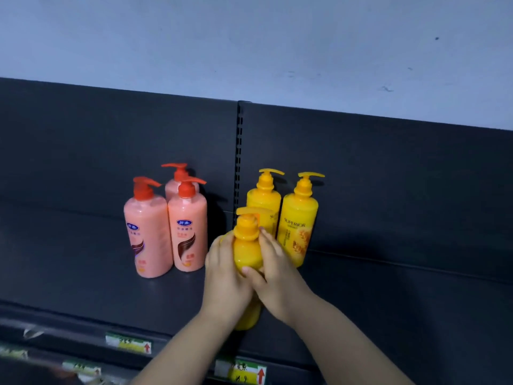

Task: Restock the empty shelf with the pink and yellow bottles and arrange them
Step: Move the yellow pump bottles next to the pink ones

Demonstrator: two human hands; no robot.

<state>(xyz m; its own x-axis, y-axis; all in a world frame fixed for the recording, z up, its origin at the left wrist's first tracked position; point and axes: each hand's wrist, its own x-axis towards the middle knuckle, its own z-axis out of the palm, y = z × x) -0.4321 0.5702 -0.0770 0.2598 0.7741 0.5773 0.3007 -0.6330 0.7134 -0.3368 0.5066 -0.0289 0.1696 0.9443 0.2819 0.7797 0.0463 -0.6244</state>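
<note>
A pale wall (249, 37) rises above a dark store shelf (69, 273), whose back panel (111, 134) is split by a slotted upright post (239, 151).

Left of the post stand three pink bottles with red pump tops. Two are in front, the front-left pink bottle (150, 234) and the front-right pink bottle (188, 232), just beside each other with labels facing out. The rear pink bottle (177, 187) is directly behind them, mostly hidden.

Right of the post, two yellow bottles with yellow pumps stand upright side by side near the back panel: the left yellow bottle (263, 201) and the right yellow bottle (298, 226), the latter's label reading "SUPERIOR".

In front of that pair, a person holds a third yellow bottle (247, 245) upright with both bare hands. Its base shows below the hands near the shelf's front edge; whether it rests on the shelf cannot be told. The left hand (224, 270) wraps the bottle's left side and the right hand (277, 273) its right, the fingers (266, 240) of both curled around the body below the pump, the right thumb lying across its front.

Along the shelf's front edge sit two green-and-yellow price tags, a left tag (129, 343) and a right tag (241, 370), each with a red arrow; their print is blurred.
</note>
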